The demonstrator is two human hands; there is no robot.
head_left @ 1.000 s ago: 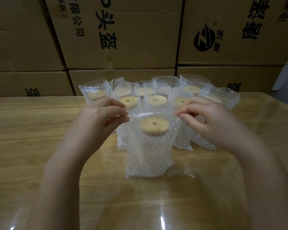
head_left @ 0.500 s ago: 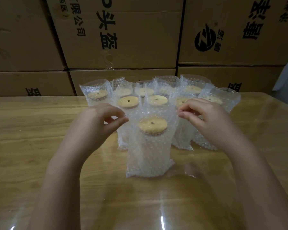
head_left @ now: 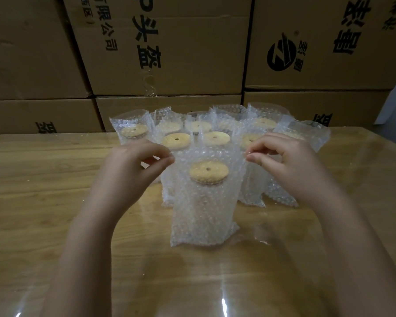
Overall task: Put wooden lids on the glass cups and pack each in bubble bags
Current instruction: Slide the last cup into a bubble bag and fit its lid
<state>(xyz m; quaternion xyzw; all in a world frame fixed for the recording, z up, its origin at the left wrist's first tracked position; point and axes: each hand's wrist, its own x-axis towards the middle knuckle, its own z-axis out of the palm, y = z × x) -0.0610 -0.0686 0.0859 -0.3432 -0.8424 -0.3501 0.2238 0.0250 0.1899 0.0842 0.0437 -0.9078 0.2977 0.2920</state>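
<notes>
At the left, the upper left edge of the bubble bag [head_left: 204, 209] is pinched between thumb and forefinger of the left hand [head_left: 133, 170], the other fingers being curled. In the middle, the bag is stood upright on the wooden surface [head_left: 32, 202] with its mouth held open. The wooden lid [head_left: 209, 171] is seen inside, seated on the glass cup [head_left: 209, 183], whose body is blurred by the bubbles. At the right, the bag's upper right edge is pinched by the right hand [head_left: 288, 165]. Just behind, a cluster of bagged cups [head_left: 133, 131] is ranged before stacked cardboard boxes [head_left: 169, 53].
</notes>
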